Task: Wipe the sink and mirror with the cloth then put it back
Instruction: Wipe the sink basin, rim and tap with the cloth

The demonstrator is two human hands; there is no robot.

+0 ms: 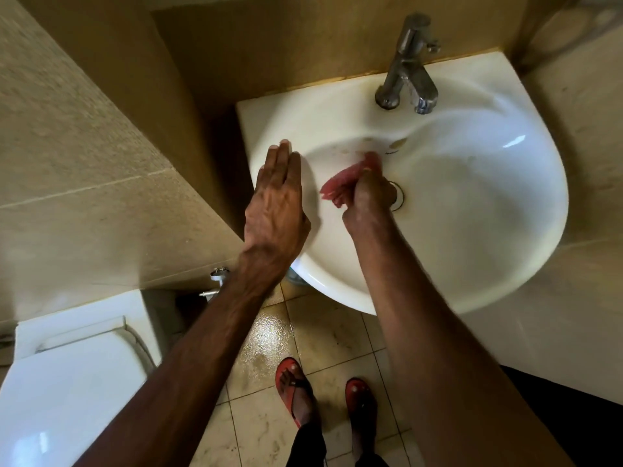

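Note:
A white ceramic sink [488, 203] juts from the tiled wall in the upper middle of the head view. My right hand [367, 200] is inside the bowl, left of the drain [399, 195], shut on a small pinkish-red cloth [344, 178] pressed against the bowl's left inner wall. The cloth is blurred. My left hand [274, 203] lies flat, fingers together, on the sink's left rim and holds nothing. Brownish stains [397, 143] mark the bowl below the tap. No mirror is in view.
A chrome mixer tap [409, 67] stands at the sink's back. A white toilet [67, 375] fills the lower left, with a small chrome valve [215, 281] on the wall beside it. My feet in red sandals [296, 392] stand on wet beige floor tiles.

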